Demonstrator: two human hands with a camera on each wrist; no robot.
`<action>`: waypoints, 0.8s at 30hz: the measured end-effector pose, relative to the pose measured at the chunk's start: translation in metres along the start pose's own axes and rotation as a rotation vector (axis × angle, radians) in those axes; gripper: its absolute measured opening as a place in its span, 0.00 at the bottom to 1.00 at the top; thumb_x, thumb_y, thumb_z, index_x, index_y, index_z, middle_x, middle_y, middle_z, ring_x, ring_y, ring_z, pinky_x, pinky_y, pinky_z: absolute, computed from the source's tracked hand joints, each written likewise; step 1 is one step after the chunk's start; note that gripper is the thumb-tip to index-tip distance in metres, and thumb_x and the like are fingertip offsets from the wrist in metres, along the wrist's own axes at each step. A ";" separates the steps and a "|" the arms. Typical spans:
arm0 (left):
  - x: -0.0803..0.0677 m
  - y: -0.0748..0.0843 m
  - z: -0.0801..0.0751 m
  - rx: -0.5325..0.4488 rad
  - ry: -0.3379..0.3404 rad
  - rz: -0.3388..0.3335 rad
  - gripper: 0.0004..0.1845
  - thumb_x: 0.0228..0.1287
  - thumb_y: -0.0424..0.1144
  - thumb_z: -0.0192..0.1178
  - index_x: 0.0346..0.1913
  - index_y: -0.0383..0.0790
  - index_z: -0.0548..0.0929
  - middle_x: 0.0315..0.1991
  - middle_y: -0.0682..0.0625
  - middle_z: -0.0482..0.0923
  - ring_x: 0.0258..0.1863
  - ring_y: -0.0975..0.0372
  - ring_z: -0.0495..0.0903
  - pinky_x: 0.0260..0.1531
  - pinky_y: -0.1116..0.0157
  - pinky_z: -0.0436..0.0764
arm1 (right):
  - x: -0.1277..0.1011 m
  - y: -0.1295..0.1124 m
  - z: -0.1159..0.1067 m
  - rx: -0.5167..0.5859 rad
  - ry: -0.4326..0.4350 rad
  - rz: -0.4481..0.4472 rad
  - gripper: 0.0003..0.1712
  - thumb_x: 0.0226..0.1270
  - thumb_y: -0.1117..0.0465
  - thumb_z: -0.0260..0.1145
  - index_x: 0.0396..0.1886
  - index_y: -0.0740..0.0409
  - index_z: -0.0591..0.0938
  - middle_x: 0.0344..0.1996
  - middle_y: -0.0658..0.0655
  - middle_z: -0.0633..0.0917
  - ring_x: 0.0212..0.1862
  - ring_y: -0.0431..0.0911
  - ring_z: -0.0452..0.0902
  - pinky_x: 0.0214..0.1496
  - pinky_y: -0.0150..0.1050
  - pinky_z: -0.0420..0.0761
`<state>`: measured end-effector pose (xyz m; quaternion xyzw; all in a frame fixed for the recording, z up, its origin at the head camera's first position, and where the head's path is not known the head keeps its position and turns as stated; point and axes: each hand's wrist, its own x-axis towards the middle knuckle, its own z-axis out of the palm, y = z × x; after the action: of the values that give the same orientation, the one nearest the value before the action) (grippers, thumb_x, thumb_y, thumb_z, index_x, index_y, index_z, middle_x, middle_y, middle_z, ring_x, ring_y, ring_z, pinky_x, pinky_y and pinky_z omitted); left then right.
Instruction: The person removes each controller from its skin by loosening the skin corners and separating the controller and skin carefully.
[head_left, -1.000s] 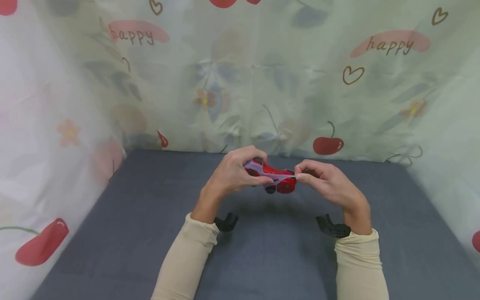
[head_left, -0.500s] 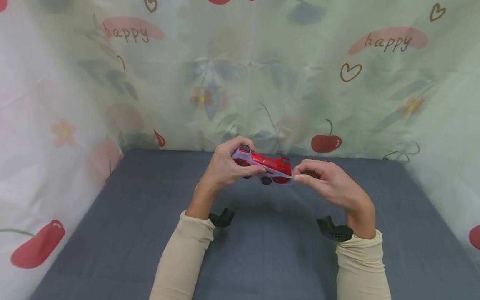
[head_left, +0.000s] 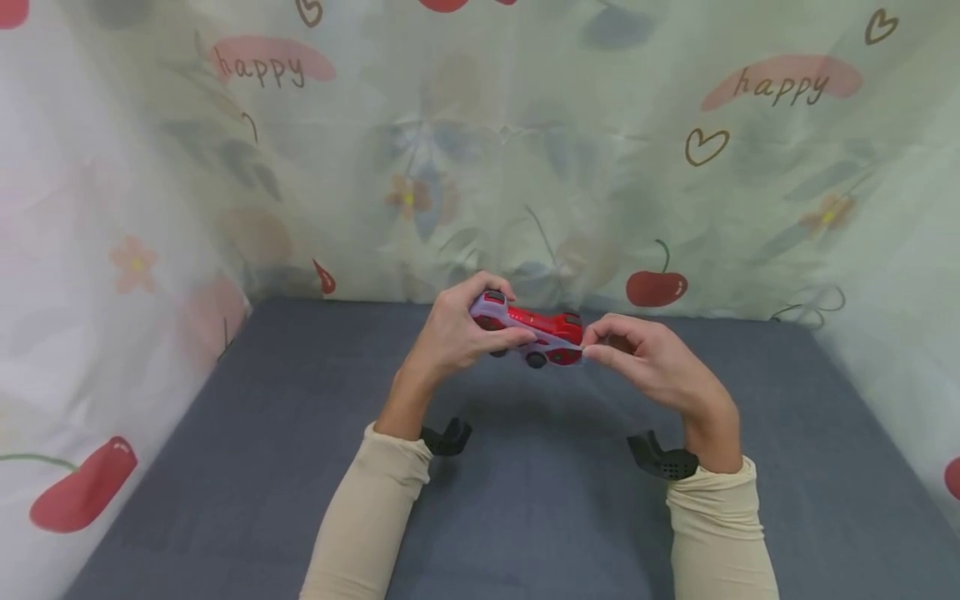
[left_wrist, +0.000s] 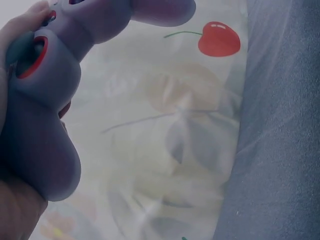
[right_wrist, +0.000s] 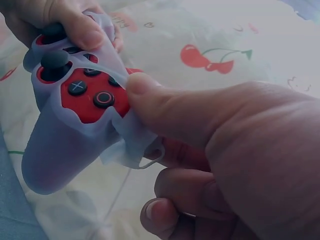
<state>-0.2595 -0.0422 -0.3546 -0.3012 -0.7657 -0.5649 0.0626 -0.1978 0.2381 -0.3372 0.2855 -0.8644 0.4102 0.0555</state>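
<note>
A red game controller (head_left: 542,330) (right_wrist: 89,98) with a pale lilac silicone cover (right_wrist: 47,150) partly over it is held in the air above a grey mat (head_left: 525,500). My left hand (head_left: 459,335) grips its left end, thumb on top. The cover's grip (left_wrist: 45,135) fills the left wrist view. My right hand (head_left: 637,360) pinches the loose edge of the cover (right_wrist: 131,145) at the controller's right end between thumb (right_wrist: 165,107) and fingers. Black sticks and buttons show on the red face.
The grey mat (head_left: 225,467) is walled at the back and sides by a pale cloth (head_left: 480,150) printed with cherries, flowers and the word "happy". Black wrist camera mounts (head_left: 663,458) sit by both cream sleeves.
Both hands lifted the controller a little away from me. My right hand has drawn closer to its right end, so the stretched cover edge is shorter now.
</note>
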 end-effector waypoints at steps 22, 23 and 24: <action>-0.002 0.016 -0.001 -0.029 -0.015 -0.230 0.22 0.52 0.51 0.79 0.45 0.55 0.79 0.32 0.45 0.82 0.25 0.53 0.86 0.29 0.59 0.88 | 0.004 0.004 0.003 -0.017 0.041 -0.011 0.11 0.66 0.63 0.73 0.45 0.46 0.85 0.25 0.48 0.75 0.22 0.43 0.65 0.26 0.36 0.69; -0.002 0.015 -0.001 -0.027 -0.018 -0.233 0.22 0.52 0.51 0.79 0.45 0.54 0.79 0.32 0.45 0.82 0.25 0.53 0.86 0.29 0.59 0.88 | 0.004 0.005 0.004 -0.014 0.051 -0.025 0.11 0.66 0.64 0.73 0.45 0.46 0.85 0.27 0.47 0.76 0.23 0.42 0.65 0.26 0.36 0.69; -0.002 0.014 -0.001 -0.025 -0.022 -0.236 0.22 0.52 0.52 0.79 0.45 0.54 0.79 0.32 0.45 0.82 0.25 0.53 0.86 0.28 0.59 0.88 | 0.004 0.006 0.004 -0.009 0.061 -0.040 0.11 0.66 0.65 0.72 0.45 0.46 0.85 0.29 0.46 0.77 0.23 0.42 0.66 0.26 0.35 0.69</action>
<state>-0.2506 -0.0415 -0.3430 -0.2157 -0.7894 -0.5745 -0.0164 -0.2042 0.2360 -0.3426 0.2899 -0.8582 0.4136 0.0916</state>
